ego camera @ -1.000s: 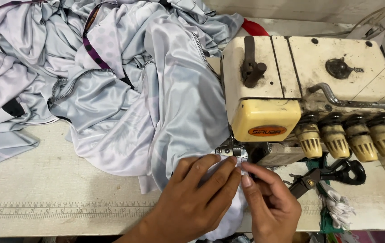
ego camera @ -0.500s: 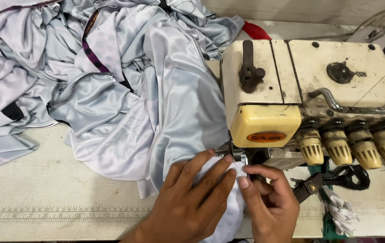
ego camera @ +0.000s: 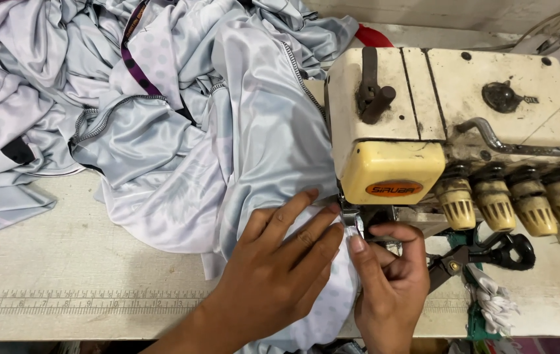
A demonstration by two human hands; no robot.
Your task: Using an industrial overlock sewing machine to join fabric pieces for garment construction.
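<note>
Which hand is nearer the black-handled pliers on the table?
Right. The right hand sits just left of the black-handled pliers; the left hand lies flat on the grey fabric, farther left.

I count one sewing machine (ego camera: pixel 424 124) on my worktop (ego camera: pixel 63 262), with four tension knobs (ego camera: pixel 512 206) along its near side. One pair of pliers (ego camera: pixel 483 252) lies right of my two hands, left hand (ego camera: pixel 273 275) and right hand (ego camera: pixel 391 282).

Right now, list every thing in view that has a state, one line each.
Left hand: flat, fingers spread, pressing the fabric.
Right hand: pinching the fabric edge at the presser foot.
Grey satin fabric: crumpled in a heap, one edge fed under the presser foot.
Presser foot: on the fabric edge; whether fully down cannot be told.
Sewing machine: upright on the table, worn and stained.
Black-handled pliers: lying beside the machine.
</note>
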